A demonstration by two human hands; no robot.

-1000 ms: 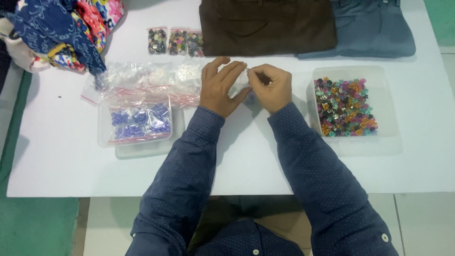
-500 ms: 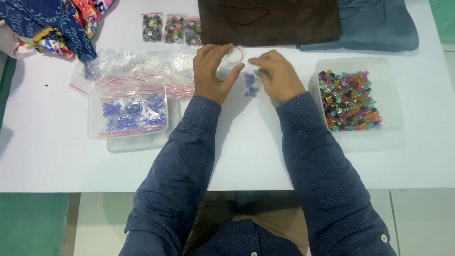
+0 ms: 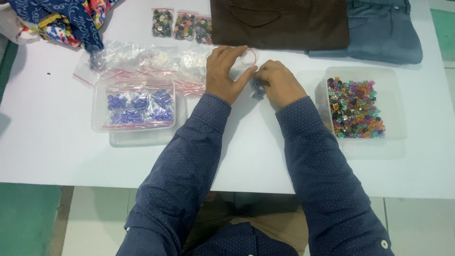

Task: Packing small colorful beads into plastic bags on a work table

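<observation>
Hidden or unclear: small clear zip bag (image 3: 250,60) mostly covered by both hands, only its red-edged mouth showing above the fingers and a cluster of blue-purple beads (image 3: 258,89) visible between the thumbs. Bead count in that bag not determinable. Patterned cloth pile (image 3: 61,19) cut off at top left corner. Brown folded garment (image 3: 279,23) and blue-grey folded garment (image 3: 379,33) both cut off at top edge. Loose heap of empty clear bags (image 3: 142,64) too tangled to count.

Counts: two hands, two folded garments, three small filled bags of mixed dark beads (image 3: 182,24) in a row near the top, two clear plastic tubs.

Containers: left tub (image 3: 102,109) holding flat zip bags filled with purple beads (image 3: 140,105), several, exact number unclear; seated on a second clear piece, lid or tray not distinguishable. Right tub (image 3: 393,109) holding loose multicoloured beads (image 3: 354,108), heaped to its left side.

Hands: left hand (image 3: 226,73) curled, fingers narrow, pinching the small bag's left side. Right hand (image 3: 279,83) closed down over the bag's right side, fingertips tucked out of sight. Bag located at table centre (image 3: 57,151), between the two tubs, just below the brown garment.
</observation>
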